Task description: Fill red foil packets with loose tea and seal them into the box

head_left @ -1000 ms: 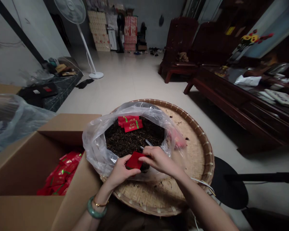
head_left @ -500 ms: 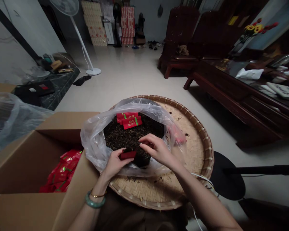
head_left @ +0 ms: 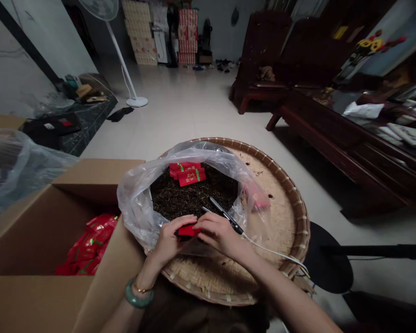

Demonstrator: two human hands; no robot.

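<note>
Woven tray point(head_left: 282, 217) under the clear bag point(head_left: 135, 189). Left hand point(head_left: 169, 238) and right hand point(head_left: 217, 231) together, both clamped on red packet point(head_left: 187, 230) at bag's near side. Corded tool point(head_left: 229, 217) angles over bag's near-right edge; snagged cord point(head_left: 277, 253) could jolt that grip.

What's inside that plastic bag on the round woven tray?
Dark leaf-like material, with red packets lying on its far part. The left hand and right hand hide some of the near part; anything buried can't be seen.
</note>
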